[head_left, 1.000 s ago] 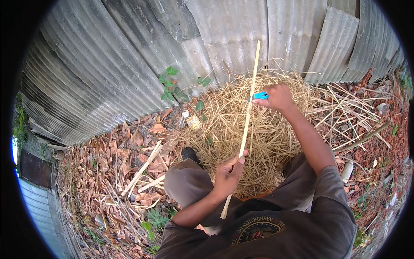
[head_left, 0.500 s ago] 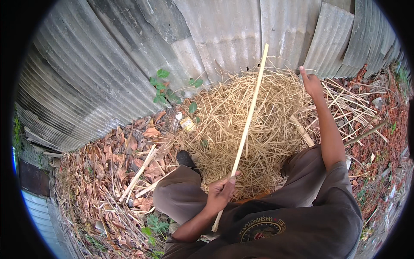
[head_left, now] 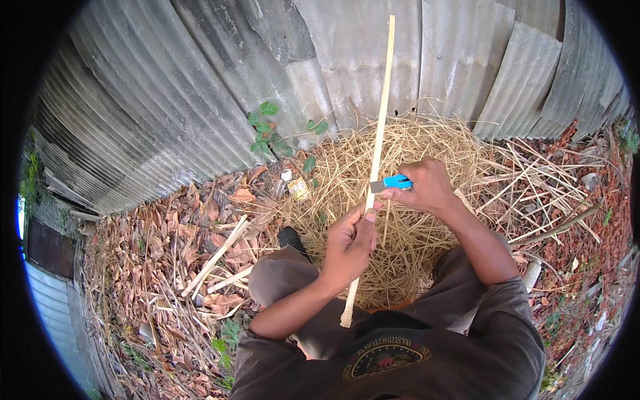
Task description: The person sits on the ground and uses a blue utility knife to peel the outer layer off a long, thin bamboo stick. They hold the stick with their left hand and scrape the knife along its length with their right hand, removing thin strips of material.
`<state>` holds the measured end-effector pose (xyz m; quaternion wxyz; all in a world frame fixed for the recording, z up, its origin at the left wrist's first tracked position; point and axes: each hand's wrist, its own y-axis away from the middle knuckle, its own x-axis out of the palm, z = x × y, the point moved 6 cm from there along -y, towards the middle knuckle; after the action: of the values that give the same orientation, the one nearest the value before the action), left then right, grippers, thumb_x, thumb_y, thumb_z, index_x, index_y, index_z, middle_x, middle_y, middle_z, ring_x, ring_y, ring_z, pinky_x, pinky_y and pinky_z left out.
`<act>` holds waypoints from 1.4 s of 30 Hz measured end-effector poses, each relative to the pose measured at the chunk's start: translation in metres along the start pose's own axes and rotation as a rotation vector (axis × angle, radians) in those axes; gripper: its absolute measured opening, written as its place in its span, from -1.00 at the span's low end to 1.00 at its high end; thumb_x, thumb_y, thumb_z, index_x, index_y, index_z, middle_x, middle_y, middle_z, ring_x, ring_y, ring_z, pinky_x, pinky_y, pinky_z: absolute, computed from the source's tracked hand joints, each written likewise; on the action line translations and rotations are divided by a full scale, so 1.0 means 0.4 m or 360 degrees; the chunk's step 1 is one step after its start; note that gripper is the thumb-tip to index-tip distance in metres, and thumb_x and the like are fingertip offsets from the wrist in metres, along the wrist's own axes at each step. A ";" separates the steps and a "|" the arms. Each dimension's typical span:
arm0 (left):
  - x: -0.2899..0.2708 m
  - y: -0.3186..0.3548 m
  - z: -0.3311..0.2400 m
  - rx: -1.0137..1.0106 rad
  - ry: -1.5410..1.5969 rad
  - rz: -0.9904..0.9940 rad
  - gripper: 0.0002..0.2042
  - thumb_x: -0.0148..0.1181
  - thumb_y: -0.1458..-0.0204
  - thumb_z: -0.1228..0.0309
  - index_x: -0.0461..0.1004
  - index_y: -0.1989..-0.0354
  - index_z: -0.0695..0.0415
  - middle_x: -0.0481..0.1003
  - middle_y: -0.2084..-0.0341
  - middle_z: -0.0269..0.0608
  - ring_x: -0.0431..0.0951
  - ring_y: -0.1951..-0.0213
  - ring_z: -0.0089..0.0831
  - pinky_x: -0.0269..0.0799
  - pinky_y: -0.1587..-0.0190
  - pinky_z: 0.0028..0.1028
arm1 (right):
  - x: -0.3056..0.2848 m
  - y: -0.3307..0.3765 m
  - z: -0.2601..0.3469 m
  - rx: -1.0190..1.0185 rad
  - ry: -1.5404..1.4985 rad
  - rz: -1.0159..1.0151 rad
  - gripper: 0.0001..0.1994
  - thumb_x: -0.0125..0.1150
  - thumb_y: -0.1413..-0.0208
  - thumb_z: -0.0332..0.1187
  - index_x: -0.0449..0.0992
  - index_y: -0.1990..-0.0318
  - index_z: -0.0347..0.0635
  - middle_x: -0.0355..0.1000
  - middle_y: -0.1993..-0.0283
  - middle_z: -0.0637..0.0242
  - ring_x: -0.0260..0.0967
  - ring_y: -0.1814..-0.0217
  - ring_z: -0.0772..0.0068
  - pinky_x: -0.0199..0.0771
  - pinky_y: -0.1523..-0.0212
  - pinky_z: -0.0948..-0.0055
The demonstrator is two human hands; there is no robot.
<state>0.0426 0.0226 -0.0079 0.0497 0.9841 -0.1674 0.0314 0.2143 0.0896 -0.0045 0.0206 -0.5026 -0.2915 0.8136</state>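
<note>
My left hand point(head_left: 351, 241) is closed around a long pale strip of split wood or bamboo point(head_left: 383, 100), gripping it below its middle. The strip stands out away from me, its near end hanging below that hand close to my shirt. In my right hand point(head_left: 427, 187) is a utility knife point(head_left: 397, 182) with a bright blue handle, the fingers wrapped round it. Its broad grey blade lies against the strip, just above my left hand's fingertips. Beneath both hands spreads a heap of thin straw-coloured shavings point(head_left: 427, 147).
A corrugated metal fence point(head_left: 360, 80) rises behind the heap. Split strips point(head_left: 220, 257) lie on dry leaves point(head_left: 160, 247) to the left, and more thin strips point(head_left: 533, 177) to the right. A green plant point(head_left: 262, 137) grows by the fence. My knees flank the heap.
My right hand has come in from the far right to the strip, and the knife now shows in it. My left hand has moved up and away from my body with the strip.
</note>
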 end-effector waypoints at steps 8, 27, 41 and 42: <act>0.009 -0.008 0.051 -0.0001 -0.0076 0.0017 -0.71 -0.10 -0.29 0.32 0.42 -0.07 0.16 0.21 0.75 -0.52 0.13 0.76 -0.78 0.03 0.71 -0.69 | -0.007 0.002 -0.074 0.0034 0.0231 -0.0079 -0.33 0.10 0.12 0.40 0.39 0.75 -0.09 0.24 0.82 0.27 0.28 0.78 0.18 0.26 0.68 0.23; 0.005 0.064 0.109 -0.0224 0.0067 0.0165 -0.73 -0.13 -0.30 0.33 0.38 -0.03 0.19 0.14 0.75 -0.60 0.07 0.75 -0.81 -0.05 0.72 -0.68 | 0.033 -0.044 -0.169 -0.0013 0.0422 -0.0245 -0.22 -0.09 0.11 0.54 0.41 0.76 -0.09 0.16 0.87 0.38 0.22 0.81 0.34 0.27 0.68 0.31; -0.019 0.151 0.164 -0.0432 0.0201 0.0347 -0.71 -0.20 -0.33 0.28 0.39 0.01 0.21 0.21 0.77 -0.48 0.13 0.78 -0.74 0.09 0.69 -0.66 | -0.154 0.080 -0.563 0.1295 0.0247 -0.0360 -0.18 -0.20 -0.05 0.44 0.53 0.55 -0.30 0.36 0.68 0.10 0.40 0.53 0.01 0.38 0.42 0.06; -0.034 0.137 0.166 -0.0402 0.0256 0.0283 -0.69 -0.21 -0.34 0.25 0.40 0.04 0.20 0.22 0.78 -0.45 0.15 0.79 -0.72 0.10 0.69 -0.67 | -0.126 0.054 -0.512 0.1206 0.0232 -0.0261 -0.18 -0.19 -0.05 0.43 0.52 0.55 -0.30 0.35 0.69 0.12 0.39 0.55 0.02 0.37 0.44 0.07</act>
<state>0.0147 -0.0317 -0.0700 0.1832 0.9457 -0.2518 0.0931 0.4148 0.1481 -0.0410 0.2903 -0.4909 -0.0076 0.8214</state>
